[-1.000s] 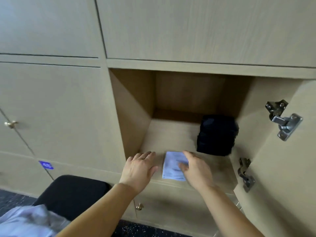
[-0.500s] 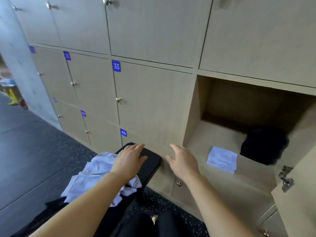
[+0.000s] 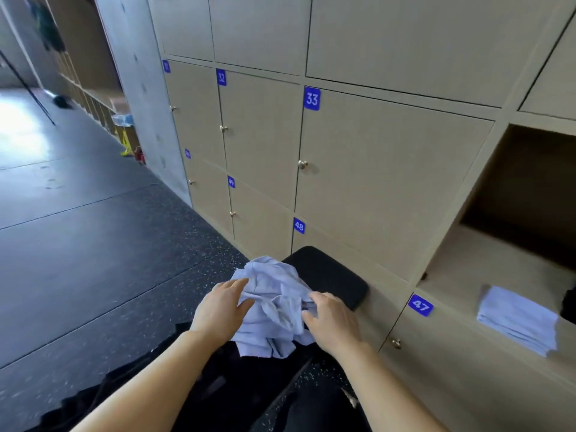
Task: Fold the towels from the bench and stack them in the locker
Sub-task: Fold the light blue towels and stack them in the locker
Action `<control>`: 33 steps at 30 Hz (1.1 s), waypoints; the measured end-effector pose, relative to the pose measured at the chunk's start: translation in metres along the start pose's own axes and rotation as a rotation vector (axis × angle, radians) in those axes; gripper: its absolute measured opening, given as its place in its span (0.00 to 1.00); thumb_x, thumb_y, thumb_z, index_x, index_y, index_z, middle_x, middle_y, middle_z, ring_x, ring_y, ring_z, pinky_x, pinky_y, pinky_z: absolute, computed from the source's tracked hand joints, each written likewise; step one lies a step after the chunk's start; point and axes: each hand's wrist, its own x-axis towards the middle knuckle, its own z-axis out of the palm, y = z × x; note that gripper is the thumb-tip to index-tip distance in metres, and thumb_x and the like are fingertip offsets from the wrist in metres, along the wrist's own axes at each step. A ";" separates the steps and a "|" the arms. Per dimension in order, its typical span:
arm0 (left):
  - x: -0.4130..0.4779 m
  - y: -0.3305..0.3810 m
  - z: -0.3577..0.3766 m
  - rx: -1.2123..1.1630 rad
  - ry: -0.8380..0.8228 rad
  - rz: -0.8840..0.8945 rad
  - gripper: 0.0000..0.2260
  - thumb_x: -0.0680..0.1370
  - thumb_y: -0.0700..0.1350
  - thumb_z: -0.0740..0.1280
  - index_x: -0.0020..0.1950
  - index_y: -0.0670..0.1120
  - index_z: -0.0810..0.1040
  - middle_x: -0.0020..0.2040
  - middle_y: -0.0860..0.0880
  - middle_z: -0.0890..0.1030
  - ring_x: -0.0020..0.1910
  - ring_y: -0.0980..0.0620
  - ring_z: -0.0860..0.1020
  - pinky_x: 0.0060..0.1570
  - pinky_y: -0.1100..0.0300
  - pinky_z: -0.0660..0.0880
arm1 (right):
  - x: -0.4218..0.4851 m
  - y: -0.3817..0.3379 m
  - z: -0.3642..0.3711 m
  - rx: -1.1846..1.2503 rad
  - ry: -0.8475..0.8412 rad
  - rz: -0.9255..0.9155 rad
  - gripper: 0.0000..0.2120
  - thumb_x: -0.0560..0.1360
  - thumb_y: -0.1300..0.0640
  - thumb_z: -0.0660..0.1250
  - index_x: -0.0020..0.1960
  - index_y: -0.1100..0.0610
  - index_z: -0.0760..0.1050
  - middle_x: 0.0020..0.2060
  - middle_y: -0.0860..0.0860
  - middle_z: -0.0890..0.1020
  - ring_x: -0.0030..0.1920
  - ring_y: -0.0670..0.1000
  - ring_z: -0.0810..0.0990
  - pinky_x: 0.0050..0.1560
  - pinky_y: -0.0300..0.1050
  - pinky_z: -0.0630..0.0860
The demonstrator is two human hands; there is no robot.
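Left hand [image 3: 223, 307] now touches, right hand [image 3: 332, 321] grips towels [image 3: 274, 310].

- Daylight enters from the upper left of the frame and leaves a washed-out glare patch on the dark floor [image 3: 18, 132].
- Locker doors [image 3: 389, 182] are softly and evenly lit; the open compartment [image 3: 530, 188] at right is in deep shadow.
- Wide-angle distortion bows straight lines near the edges; slight softness throughout.

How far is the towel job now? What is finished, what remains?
Done: one folded towel lies in the open locker. In hand: the left hand rests on the crumpled pile on the bench; the right hand grips it. Left: fold and stack that pile; its count is unclear.
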 end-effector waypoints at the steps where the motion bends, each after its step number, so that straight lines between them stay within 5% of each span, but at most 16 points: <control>1: 0.006 -0.005 0.003 -0.008 -0.002 -0.012 0.23 0.82 0.52 0.61 0.76 0.48 0.65 0.74 0.51 0.70 0.72 0.50 0.67 0.66 0.58 0.66 | 0.009 -0.002 0.004 -0.016 -0.001 -0.012 0.12 0.78 0.51 0.60 0.57 0.56 0.74 0.55 0.52 0.78 0.56 0.54 0.75 0.47 0.44 0.71; 5: 0.030 -0.024 0.019 -0.048 -0.006 -0.066 0.23 0.82 0.52 0.61 0.76 0.49 0.64 0.74 0.52 0.70 0.72 0.51 0.66 0.67 0.58 0.65 | 0.047 -0.010 0.019 -0.037 -0.016 -0.081 0.10 0.79 0.55 0.59 0.56 0.56 0.73 0.51 0.52 0.78 0.53 0.54 0.75 0.42 0.42 0.63; 8: 0.042 -0.048 0.034 -0.074 -0.015 -0.149 0.23 0.82 0.52 0.61 0.76 0.49 0.65 0.73 0.52 0.70 0.72 0.51 0.67 0.66 0.59 0.65 | 0.076 -0.015 0.038 -0.055 -0.025 -0.135 0.05 0.78 0.56 0.58 0.47 0.56 0.71 0.44 0.49 0.74 0.49 0.54 0.75 0.41 0.44 0.67; 12: 0.046 -0.083 0.049 -0.110 -0.011 -0.257 0.21 0.80 0.54 0.63 0.72 0.50 0.70 0.69 0.52 0.74 0.68 0.49 0.71 0.64 0.57 0.68 | 0.109 -0.030 0.073 -0.050 -0.069 -0.240 0.11 0.79 0.54 0.60 0.55 0.57 0.76 0.54 0.51 0.79 0.57 0.54 0.75 0.54 0.46 0.72; 19: 0.049 -0.108 0.074 -0.105 -0.034 -0.342 0.15 0.78 0.49 0.64 0.64 0.49 0.75 0.63 0.52 0.78 0.64 0.48 0.73 0.59 0.57 0.70 | 0.137 -0.064 0.126 -0.153 -0.147 -0.349 0.15 0.77 0.45 0.62 0.57 0.54 0.76 0.56 0.52 0.78 0.59 0.54 0.74 0.57 0.46 0.68; 24: 0.050 -0.109 0.086 -0.097 -0.016 -0.353 0.19 0.79 0.53 0.66 0.67 0.46 0.74 0.66 0.50 0.76 0.66 0.49 0.72 0.62 0.58 0.68 | 0.145 -0.072 0.136 -0.213 -0.108 -0.334 0.13 0.79 0.55 0.56 0.54 0.57 0.78 0.55 0.54 0.79 0.57 0.56 0.75 0.53 0.48 0.69; 29: 0.056 -0.097 0.070 -0.343 0.111 -0.386 0.16 0.75 0.52 0.72 0.59 0.47 0.79 0.53 0.52 0.82 0.56 0.49 0.79 0.57 0.54 0.74 | 0.148 -0.070 0.118 0.317 -0.052 -0.178 0.10 0.76 0.58 0.65 0.37 0.61 0.77 0.32 0.54 0.79 0.35 0.55 0.75 0.37 0.49 0.72; 33: 0.064 -0.069 0.034 -0.704 0.240 -0.408 0.08 0.72 0.44 0.76 0.49 0.50 0.80 0.39 0.53 0.81 0.39 0.54 0.77 0.47 0.58 0.74 | 0.135 -0.072 0.069 0.702 -0.069 -0.107 0.09 0.76 0.64 0.67 0.39 0.69 0.77 0.30 0.53 0.73 0.33 0.47 0.67 0.34 0.42 0.66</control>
